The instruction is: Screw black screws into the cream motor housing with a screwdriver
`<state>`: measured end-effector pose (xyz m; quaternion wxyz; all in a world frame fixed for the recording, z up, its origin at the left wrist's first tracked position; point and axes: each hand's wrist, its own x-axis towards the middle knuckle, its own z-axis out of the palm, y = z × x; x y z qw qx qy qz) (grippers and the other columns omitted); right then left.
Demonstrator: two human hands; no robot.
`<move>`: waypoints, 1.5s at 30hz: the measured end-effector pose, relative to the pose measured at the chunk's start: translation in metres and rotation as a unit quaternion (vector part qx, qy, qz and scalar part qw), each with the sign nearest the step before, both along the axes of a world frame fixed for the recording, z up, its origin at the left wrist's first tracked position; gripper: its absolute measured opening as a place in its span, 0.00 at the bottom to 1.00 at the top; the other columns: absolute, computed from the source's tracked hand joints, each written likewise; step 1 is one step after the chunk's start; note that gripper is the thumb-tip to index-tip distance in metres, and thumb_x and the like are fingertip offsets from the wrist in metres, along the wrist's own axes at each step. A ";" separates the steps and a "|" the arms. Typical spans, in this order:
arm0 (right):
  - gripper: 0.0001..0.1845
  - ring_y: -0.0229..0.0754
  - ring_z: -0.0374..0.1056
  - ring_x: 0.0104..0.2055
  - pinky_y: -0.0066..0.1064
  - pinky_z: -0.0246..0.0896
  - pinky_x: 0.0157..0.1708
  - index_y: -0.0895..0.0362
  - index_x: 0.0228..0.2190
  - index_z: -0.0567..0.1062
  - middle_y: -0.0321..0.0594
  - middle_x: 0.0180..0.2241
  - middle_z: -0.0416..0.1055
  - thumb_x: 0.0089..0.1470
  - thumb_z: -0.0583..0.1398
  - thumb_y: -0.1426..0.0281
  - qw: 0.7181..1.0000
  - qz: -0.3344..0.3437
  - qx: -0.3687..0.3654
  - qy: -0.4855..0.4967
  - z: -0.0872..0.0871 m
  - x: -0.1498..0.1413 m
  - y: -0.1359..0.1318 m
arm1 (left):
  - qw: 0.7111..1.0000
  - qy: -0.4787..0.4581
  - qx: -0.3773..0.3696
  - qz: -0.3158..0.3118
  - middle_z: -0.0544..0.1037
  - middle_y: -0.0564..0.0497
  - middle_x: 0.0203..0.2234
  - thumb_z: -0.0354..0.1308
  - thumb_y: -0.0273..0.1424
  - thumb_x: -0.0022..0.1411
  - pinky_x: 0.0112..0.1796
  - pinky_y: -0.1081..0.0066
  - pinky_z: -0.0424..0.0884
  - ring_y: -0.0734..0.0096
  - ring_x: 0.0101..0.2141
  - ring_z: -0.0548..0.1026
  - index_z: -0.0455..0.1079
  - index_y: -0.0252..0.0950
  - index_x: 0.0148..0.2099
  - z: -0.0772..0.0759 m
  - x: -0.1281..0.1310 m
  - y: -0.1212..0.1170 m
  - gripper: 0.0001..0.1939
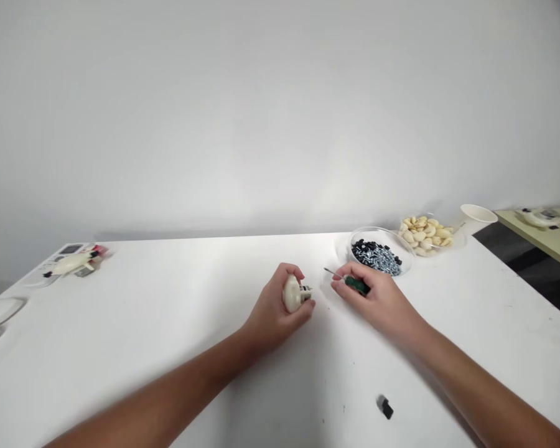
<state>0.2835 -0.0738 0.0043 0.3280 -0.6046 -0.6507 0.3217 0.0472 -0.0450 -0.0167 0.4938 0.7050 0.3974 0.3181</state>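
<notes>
Two bare hands are held close together over a smooth white tabletop (168,348). The left hand (273,314) has its fingers (293,271) clenched around a rounded cream plastic part (291,294). Its domed body sits in the curl of the hand, while a short end of metal and dark pieces pokes out past the fingertips toward the right hand. The right hand (378,302) grasps a small screwdriver (357,285) by its green handle, pinched between thumb and fingers. Its thin steel shaft runs out beyond the fingertips, and the tip sits near the part's end, with a narrow gap between them.

Just past the right fingers, a round glass bowl (380,252) holds a glossy heap of black pieces and silver screws. Farther beyond those fingers, pale curved pieces (424,235) are piled in a second dish, with a white paper cup (478,213) beside it. Well past the left fingers, another cream plastic part (70,263) lies near the far corner of the table. Behind the right fingers, toward the wrist side, a small black piece (386,408) lies on the white surface. The hands are well apart from the far edge of the table.
</notes>
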 end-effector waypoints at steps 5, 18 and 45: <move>0.05 0.42 0.71 0.33 0.33 0.61 0.33 0.53 0.39 0.79 0.36 0.32 0.76 0.64 0.63 0.67 0.977 0.074 0.099 -0.175 0.001 0.009 0.002 | 1.000 -0.021 -0.008 0.007 0.67 0.59 0.29 0.62 0.32 0.65 0.26 0.76 0.62 0.76 0.25 0.64 0.58 0.43 0.50 0.002 -0.001 0.002 0.17; 0.19 0.52 0.66 0.57 0.49 0.62 0.57 0.48 0.57 0.77 0.45 0.52 0.73 0.66 0.63 0.70 0.971 0.083 0.174 -0.144 -0.006 0.030 -0.053 | 0.999 -0.022 -0.020 0.037 0.66 0.58 0.32 0.63 0.36 0.66 0.26 0.77 0.63 0.77 0.26 0.63 0.59 0.44 0.49 0.001 0.000 0.007 0.16; 0.16 0.43 0.78 0.41 0.39 0.70 0.50 0.56 0.42 0.83 0.44 0.39 0.83 0.58 0.71 0.58 0.911 0.017 -0.061 0.408 -0.026 -0.033 -0.008 | 0.889 0.260 0.367 0.083 0.70 0.39 0.61 0.62 0.35 0.63 0.61 0.44 0.61 0.44 0.63 0.67 0.63 0.42 0.63 -0.007 -0.006 0.012 0.28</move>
